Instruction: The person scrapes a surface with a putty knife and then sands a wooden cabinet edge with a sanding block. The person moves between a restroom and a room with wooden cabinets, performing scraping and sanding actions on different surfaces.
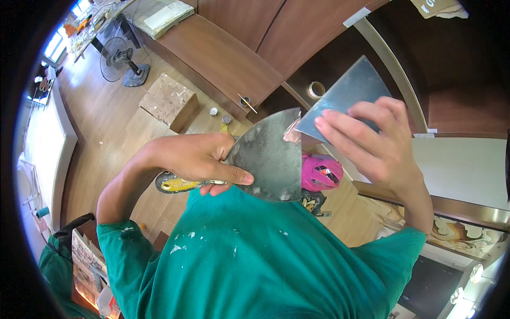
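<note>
My left hand (202,159) is closed around a wide putty knife (271,162), its thumb lying on the grey, smeared blade. The knife's yellow and black handle sticks out on the left, below the wrist. In my right hand (380,141) is a flat metal scraper plate (348,87), pinched with the fingers across its face. One corner of the plate meets the knife blade's right edge. There a dab of pinkish putty (291,133) sits between the two. The right thumb is hidden behind the plate.
Brown cabinets (228,50) stand ahead, with a tape roll (316,90) and a stick on a small dark pot (245,101). On the wooden floor are a fan (125,61), a speckled box (169,101), small cans (213,111) and a pink bag (313,173).
</note>
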A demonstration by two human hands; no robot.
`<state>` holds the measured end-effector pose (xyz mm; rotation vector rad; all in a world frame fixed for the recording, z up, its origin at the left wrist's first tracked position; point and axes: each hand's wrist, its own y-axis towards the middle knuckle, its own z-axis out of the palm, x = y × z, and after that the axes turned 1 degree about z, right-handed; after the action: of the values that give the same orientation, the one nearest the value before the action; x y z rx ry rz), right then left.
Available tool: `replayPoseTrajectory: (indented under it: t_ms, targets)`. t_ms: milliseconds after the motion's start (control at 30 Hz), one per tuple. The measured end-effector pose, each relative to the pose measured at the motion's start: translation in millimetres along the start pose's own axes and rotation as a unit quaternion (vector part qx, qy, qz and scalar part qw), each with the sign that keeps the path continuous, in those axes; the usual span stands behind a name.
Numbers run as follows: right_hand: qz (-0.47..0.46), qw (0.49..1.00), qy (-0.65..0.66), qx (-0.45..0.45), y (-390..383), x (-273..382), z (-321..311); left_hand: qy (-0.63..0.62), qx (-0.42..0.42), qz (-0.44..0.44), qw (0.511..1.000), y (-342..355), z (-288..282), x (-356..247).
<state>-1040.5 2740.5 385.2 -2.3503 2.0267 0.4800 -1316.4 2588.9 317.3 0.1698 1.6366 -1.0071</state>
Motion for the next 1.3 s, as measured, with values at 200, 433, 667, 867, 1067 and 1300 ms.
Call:
replayPoseTrajectory:
  t_ms: [200,433,667,867,1067,1300]
  targets:
    - [0.034,0.999,-0.017,-0.025,5,2,-4,-0.005,0.007,0.007,1.000,-2,-2,-3]
    - [0.007,0.988,0.015,-0.155,-12,5,15,-0.046,0.065,0.070,0.994,4,-7,-5]
    - [0.100,0.981,0.026,-0.166,-40,-12,69,-0.146,0.099,0.099,0.979,10,-7,6]
    - [0.362,0.763,0.446,-0.297,-36,11,73,-0.153,-0.102,0.144,0.972,42,0,13]
    - [0.376,0.660,0.578,-0.300,-20,32,67,-0.185,-0.160,0.145,0.959,53,-6,8]
    - [0.348,0.741,0.541,-0.191,-11,42,56,-0.158,-0.132,0.137,0.969,46,-3,4]
